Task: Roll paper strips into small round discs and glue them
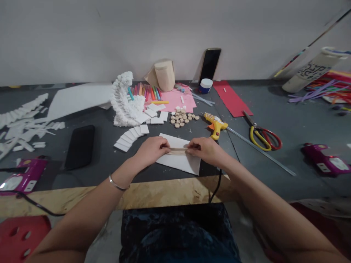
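A narrow beige strip (178, 150) stretches between my two hands, over a white rectangular board (182, 166) lying at a slant on the table. My left hand (151, 150) pinches the strip's left end between thumb and fingers. At the other end, my right hand (206, 149) grips it the same way. Whether the strip is paper or tape cannot be made out. Just beyond the hands are a pile of small round beige pieces (181, 117) and a yellow glue gun (217, 126). A fan of white square tiles (128, 138) lies beyond my left hand.
Farther back stand a white textured model (123, 102), a beige roll (165, 76), a small jar (205, 86) and a leaning phone (211, 64). Scissors (264, 135) and a clear glue stick (263, 152) lie rightward. Another phone (80, 147) and a purple power strip (27, 173) are leftward.
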Demonstrator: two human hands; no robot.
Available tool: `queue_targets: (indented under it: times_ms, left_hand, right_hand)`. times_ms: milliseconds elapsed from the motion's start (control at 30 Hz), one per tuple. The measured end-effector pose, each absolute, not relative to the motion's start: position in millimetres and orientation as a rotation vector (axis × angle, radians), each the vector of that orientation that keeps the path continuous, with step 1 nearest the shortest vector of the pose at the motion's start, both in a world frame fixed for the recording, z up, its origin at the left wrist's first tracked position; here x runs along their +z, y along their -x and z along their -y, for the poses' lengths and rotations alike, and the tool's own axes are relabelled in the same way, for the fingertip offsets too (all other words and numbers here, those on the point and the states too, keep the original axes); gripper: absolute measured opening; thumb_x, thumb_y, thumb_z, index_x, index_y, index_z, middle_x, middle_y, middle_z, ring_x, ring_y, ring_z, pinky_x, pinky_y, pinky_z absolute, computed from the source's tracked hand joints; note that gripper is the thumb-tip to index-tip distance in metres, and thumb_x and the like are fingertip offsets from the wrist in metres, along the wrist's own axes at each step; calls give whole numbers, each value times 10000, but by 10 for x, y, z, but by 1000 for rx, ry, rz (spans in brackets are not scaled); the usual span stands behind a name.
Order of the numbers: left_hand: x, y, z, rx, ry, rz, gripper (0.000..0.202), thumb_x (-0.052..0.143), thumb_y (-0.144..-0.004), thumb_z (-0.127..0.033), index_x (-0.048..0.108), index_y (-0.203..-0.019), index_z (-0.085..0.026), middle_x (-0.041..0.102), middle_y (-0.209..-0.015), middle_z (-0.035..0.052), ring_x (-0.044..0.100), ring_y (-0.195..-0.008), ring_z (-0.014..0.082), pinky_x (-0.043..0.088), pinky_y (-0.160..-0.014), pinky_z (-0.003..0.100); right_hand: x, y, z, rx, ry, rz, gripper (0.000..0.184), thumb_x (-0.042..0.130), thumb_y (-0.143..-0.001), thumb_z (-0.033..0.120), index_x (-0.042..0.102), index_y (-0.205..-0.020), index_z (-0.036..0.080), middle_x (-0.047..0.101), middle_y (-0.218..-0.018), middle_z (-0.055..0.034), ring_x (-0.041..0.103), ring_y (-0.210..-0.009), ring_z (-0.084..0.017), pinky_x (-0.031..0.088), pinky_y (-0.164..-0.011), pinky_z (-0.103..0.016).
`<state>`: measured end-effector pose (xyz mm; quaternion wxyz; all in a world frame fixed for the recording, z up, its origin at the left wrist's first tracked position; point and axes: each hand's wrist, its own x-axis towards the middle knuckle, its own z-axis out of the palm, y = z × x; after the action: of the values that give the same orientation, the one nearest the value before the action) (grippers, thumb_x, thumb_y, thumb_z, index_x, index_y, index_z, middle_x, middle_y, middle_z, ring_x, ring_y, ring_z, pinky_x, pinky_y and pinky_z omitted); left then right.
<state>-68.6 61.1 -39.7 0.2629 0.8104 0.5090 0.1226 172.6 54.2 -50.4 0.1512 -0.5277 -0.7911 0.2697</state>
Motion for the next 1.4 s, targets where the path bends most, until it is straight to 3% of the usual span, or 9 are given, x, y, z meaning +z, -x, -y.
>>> queue_targets:
  times_ms: [333, 500, 967, 1400]
  left_hand:
    - [-507, 758, -604, 443, -2326, -1241, 88, 596, -875, -220, 666, -858, -170, 653, -849, 35, 578, -867, 186, 439, -768, 317]
    - [-606, 836, -585, 577, -2425, -1139, 146, 542, -918, -216, 681, -922, -171, 651, -906, 49, 575, -912, 182, 461, -807, 321]
    - [-662, 953, -533, 641, -2939, -935, 158, 504, -931, -147, 657, -970, -152, 644, -898, 68, 536, -835, 161, 469, -694, 259]
    - [-643, 995, -543, 481, -3235, -786, 215, 427, -955, -126, 626, -1038, -140, 635, -955, 78, 541, -879, 174, 494, -727, 269]
  right_hand:
    - [-663, -1832, -557, 650, 1320, 2314, 67, 627, -865, 222, 677, -877, 179, 679, -841, -52, 589, -819, -188, 441, -727, -297]
    - [-733, -1909, -561, 511, 1140, 2353, 143, 563, -913, 224, 695, -889, 176, 677, -857, -71, 597, -838, -195, 467, -756, -319]
    - [-701, -2036, -446, 166, 895, 2539, 260, 426, -967, 147, 672, -1049, 163, 658, -911, -92, 531, -829, -193, 482, -746, -330]
    - [-658, -2084, -410, 27, 801, 2655, 294, 405, -957, 107, 658, -1108, 108, 652, -926, -121, 501, -833, -213, 490, -735, -342]
